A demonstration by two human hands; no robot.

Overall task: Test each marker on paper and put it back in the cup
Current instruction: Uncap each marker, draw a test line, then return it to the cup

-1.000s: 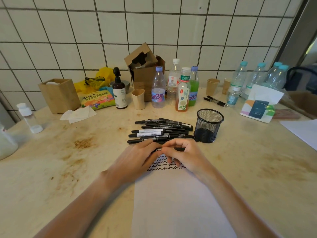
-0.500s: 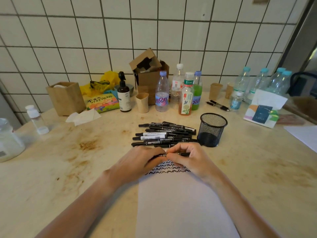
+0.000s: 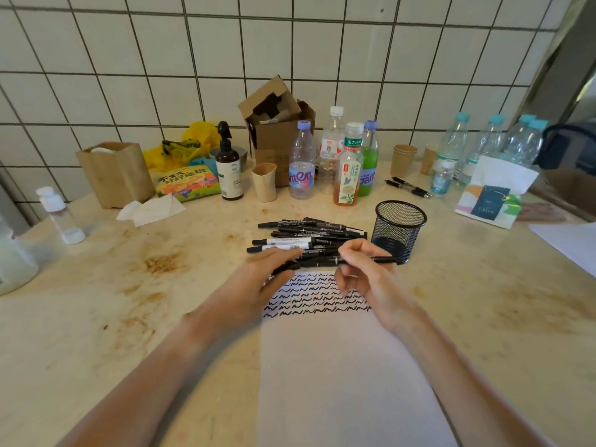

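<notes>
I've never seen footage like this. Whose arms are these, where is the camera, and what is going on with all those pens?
There is no machine here. A person wears a camera on the head, so you look down at their own arms. The right hand holds a black marker; the left hand seems to pinch its cap. Below lies white paper with rows of test squiggles. Behind it are a pile of markers and a black mesh cup, on a stained table.

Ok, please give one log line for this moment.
right hand: holds marker | left hand: holds cap | cup: empty | paper: squiggles
</notes>
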